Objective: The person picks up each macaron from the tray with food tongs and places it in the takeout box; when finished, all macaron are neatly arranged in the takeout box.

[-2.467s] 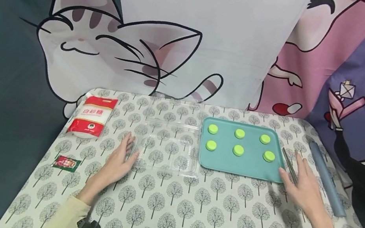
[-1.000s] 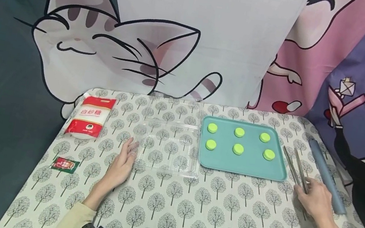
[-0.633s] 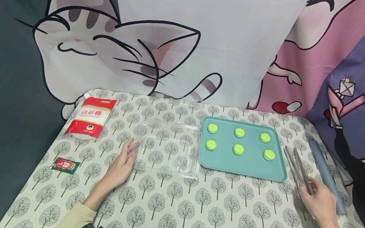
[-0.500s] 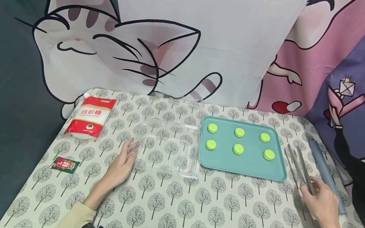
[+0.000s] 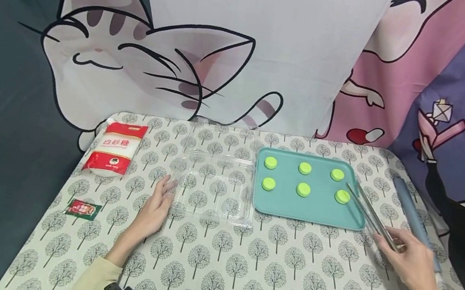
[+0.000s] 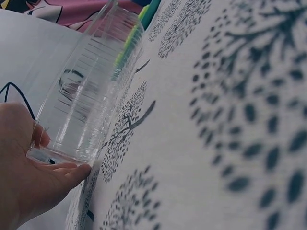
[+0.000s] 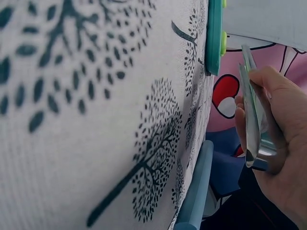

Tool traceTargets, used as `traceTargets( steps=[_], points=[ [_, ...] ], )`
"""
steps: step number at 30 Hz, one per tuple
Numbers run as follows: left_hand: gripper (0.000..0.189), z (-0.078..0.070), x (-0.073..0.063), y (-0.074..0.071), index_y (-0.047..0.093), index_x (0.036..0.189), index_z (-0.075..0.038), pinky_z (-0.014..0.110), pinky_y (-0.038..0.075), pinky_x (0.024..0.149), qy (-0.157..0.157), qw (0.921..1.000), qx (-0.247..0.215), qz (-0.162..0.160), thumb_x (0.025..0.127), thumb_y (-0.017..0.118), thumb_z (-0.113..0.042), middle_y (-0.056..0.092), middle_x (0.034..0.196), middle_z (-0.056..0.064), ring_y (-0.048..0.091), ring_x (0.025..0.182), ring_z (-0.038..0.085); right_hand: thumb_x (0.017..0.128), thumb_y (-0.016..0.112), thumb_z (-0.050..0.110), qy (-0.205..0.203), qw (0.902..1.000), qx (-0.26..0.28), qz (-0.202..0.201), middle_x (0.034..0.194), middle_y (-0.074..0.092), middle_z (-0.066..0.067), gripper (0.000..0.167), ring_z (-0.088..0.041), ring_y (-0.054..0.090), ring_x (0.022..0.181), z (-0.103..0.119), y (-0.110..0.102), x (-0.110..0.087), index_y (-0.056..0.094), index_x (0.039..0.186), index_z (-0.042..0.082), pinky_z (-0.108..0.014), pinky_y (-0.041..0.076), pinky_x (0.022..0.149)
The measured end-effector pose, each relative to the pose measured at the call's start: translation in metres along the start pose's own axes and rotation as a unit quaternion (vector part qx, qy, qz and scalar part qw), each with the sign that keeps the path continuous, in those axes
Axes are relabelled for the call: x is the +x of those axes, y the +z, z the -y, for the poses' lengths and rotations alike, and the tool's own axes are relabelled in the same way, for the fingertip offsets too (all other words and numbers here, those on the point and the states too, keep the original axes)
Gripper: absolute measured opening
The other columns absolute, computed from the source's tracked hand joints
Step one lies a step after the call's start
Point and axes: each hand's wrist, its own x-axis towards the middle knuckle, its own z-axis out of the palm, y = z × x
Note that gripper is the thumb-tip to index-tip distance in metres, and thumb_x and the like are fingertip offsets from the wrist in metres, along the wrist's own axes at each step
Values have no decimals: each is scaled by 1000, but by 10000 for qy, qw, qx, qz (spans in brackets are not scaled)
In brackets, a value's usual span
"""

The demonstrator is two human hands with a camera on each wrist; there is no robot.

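Observation:
My right hand [image 5: 412, 260] holds a pair of metal tongs [image 5: 387, 234]; their two tips are apart, over the right part of the teal tray [image 5: 284, 208]. Several yellow-green round pieces resembling macarons, one a front-row piece [image 5: 303, 189], stand on the tray in two rows. The tong tips look close to the rightmost pieces; contact cannot be seen. In the right wrist view, the fingers curl round the tongs [image 7: 251, 115]. To the left, my left hand [image 5: 152, 211] holds the left edge of an opened clear plastic box [image 6: 72, 110], with thumb and fingers at its corner.
A red-and-white bag of sugar [image 5: 116, 149] lies at the back left. In front of it is a small red-and-green packet [image 5: 83, 209]. A blue-grey roll [image 5: 416, 222] lies along the right side. The printed tablecloth [image 5: 234, 277] spreads in front.
My right hand has picked up the tongs from beside the tray and swung their tips leftward over it. My left hand came to the box's edge earlier and has stayed there.

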Motion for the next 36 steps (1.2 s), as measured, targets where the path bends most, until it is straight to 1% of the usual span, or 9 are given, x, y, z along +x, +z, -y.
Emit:
traceTargets(
  steps=[1,3,5,15,20,25,30,36],
  points=[
    [58,0,0,0,9,162,-8,59,17,127,-4,10000,3,-3,110,32,-18,32,164,18,30,151,40,83,82,26,-72,10000,15,9,100,73,-28,39,23,42,71,1,0,0,73,112,1,-15,40,59],
    [57,1,1,0,10,162,-9,59,18,126,-13,10000,13,-10,110,32,-18,33,164,18,31,151,40,82,83,24,-204,9998,59,19,96,74,-27,38,22,44,70,1,1,0,74,110,1,-9,38,55],
    [57,1,1,0,10,162,-9,59,19,126,-26,10000,31,-18,110,33,-18,34,163,17,32,150,40,81,84,22,-302,9995,60,48,95,74,-26,37,21,45,71,1,2,0,74,109,1,-8,39,55],
    [57,0,2,2,10,162,-8,60,18,126,-85,9998,150,-111,110,31,-19,35,163,17,33,150,40,80,84,25,-305,9992,20,249,99,73,-28,38,21,45,72,-4,5,-2,75,108,0,-8,39,55],
    [57,-1,1,3,9,162,-7,59,16,127,-86,9998,144,-136,110,31,-18,35,163,18,31,151,39,79,85,22,-397,9988,95,285,97,74,-26,38,19,46,71,-4,4,-2,75,109,1,-8,40,54],
    [58,-2,1,4,8,162,-6,58,16,127,-107,9998,100,-160,110,32,-16,35,163,18,30,151,39,79,85,21,-405,9984,154,366,100,73,-27,38,19,47,72,-4,5,-3,75,109,1,-6,41,55],
    [58,-2,1,4,8,162,-6,58,17,127,-124,9997,130,-163,110,32,-16,35,163,19,31,151,40,78,85,18,-455,9986,103,240,94,74,-23,35,19,47,71,-3,6,-3,75,107,2,-5,40,56],
    [58,-1,1,5,8,162,-7,58,18,127,-160,9996,137,-163,110,32,-17,35,163,18,31,150,40,78,85,18,-463,9987,167,100,97,74,-24,33,20,48,70,0,6,-2,75,105,1,-4,41,55]
  ],
)
